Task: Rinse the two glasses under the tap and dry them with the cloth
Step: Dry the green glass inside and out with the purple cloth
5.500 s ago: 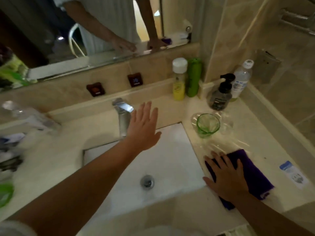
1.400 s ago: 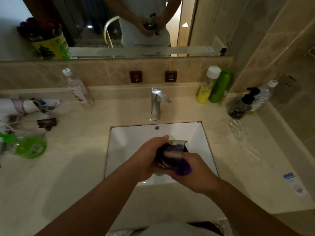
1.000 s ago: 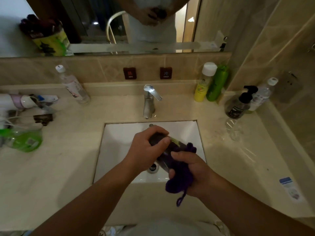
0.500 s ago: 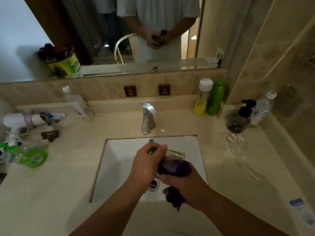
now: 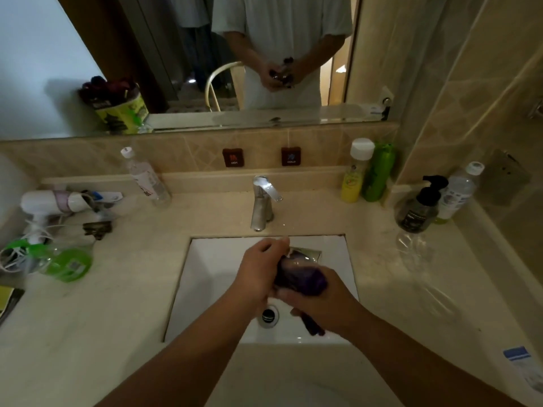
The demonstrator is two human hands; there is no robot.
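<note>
Over the white sink my left hand grips a greenish glass, tilted on its side with its rim pointing away from me. My right hand presses the purple cloth into and around that glass, and a tail of cloth hangs below my fingers. A second, clear glass stands upright on the counter at the right, in front of the pump bottle. The chrome tap stands behind the sink; I see no water running.
A dark pump bottle and a water bottle stand at the right, yellow and green bottles by the wall. A hairdryer, cables and a green bag lie at the left. A blue sachet lies near right.
My left hand left the tap and took up the green glass, and my right hand lifted the cloth off the counter. Over the last second the cloth went further into the glass.
</note>
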